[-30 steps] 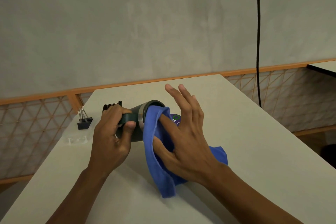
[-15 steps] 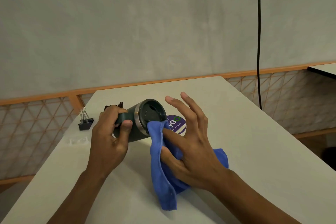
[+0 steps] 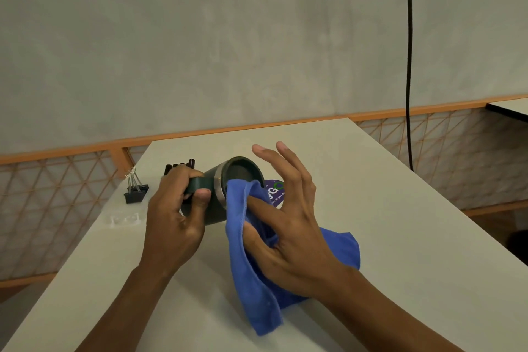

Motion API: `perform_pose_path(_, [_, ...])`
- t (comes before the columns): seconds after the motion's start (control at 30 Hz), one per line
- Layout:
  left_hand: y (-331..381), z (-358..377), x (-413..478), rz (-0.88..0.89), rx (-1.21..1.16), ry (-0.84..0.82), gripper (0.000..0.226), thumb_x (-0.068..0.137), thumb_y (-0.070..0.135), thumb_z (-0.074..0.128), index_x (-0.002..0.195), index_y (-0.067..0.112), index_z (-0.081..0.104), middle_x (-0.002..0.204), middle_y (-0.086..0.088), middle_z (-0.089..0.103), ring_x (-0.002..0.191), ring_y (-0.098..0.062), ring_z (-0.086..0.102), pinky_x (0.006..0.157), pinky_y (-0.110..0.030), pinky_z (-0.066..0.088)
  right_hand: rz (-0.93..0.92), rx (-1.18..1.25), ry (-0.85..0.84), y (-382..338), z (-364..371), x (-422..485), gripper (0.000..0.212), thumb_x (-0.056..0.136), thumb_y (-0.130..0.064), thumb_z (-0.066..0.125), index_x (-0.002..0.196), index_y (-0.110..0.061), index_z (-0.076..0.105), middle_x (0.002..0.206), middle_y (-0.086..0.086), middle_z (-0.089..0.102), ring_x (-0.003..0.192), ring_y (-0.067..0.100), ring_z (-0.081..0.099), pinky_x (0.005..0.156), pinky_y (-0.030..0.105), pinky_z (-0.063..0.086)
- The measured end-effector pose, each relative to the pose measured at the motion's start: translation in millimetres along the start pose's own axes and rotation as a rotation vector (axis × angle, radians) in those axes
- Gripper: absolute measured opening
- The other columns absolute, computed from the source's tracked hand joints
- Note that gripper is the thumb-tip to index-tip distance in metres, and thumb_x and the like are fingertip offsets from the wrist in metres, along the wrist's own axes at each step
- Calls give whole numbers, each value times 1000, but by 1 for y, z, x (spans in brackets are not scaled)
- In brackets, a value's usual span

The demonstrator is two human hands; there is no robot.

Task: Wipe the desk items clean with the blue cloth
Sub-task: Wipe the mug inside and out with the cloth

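Binder clips (image 3: 136,193): one small cluster at far left of desk (image 3: 385,237), exact count unclear. One left hand (image 3: 174,217) had its fingers curled round the handle of one dark green mug (image 3: 238,170), tipped on its side. One blue cloth (image 3: 257,280) touched the mug rim, pinched between thumb and forefinger of right hand (image 3: 288,234), remaining fingers splayed straight. One purple disc (image 3: 275,191) lay behind.
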State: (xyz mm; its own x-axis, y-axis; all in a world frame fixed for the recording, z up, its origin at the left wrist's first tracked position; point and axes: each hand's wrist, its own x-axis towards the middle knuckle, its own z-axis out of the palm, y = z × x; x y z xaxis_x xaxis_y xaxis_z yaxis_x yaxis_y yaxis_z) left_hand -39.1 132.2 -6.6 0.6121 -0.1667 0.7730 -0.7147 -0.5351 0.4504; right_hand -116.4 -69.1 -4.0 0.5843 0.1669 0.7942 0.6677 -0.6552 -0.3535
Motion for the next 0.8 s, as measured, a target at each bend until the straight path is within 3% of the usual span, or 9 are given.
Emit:
perform_pose_path(0.1, [-2, -5, 3, 1, 29, 37, 38, 107, 40, 43, 101, 5, 58, 92, -5, 57, 83, -30, 54, 71, -29, 43, 22, 39, -36, 7, -10, -2, 21, 103, -35, 64, 109, -25, 81, 171, 2, 27, 163, 36, 11, 122, 62, 25])
perform_pose_path(0.2, [0, -6, 3, 31, 30, 18, 36, 107, 38, 43, 100, 7, 58, 91, -3, 55, 82, -30, 53, 70, -30, 42, 51, -8, -40, 17, -22, -2, 29, 103, -32, 56, 97, -24, 83, 168, 1, 31, 163, 36, 11, 122, 61, 24])
perform_pose_path(0.37, [0, -2, 2, 23, 24, 4, 38, 106, 40, 44, 100, 5, 58, 89, -3, 56, 80, -30, 54, 70, -19, 39, 54, -24, -25, 17, -24, -2, 28, 102, -31, 55, 92, -21, 80, 167, 2, 32, 163, 35, 12, 122, 61, 22])
perform_pose_path(0.63, [-2, -1, 3, 11, 21, 37, 36, 107, 42, 43, 99, 9, 56, 89, -3, 55, 80, -31, 53, 68, -36, 44, 204, 260, -1, -7, 0, -2, 24, 103, -19, 59, 121, -20, 75, 173, -11, 12, 164, 28, 9, 126, 59, 23])
perform_pose_path(0.8, [0, -2, 5, -2, 32, 51, 37, 108, 41, 42, 99, 7, 55, 90, -3, 55, 81, -26, 52, 71, -20, 40, 231, 373, -15, -7, 3, -2, 26, 106, -24, 59, 127, -24, 73, 174, -13, 7, 162, 32, 17, 124, 61, 31])
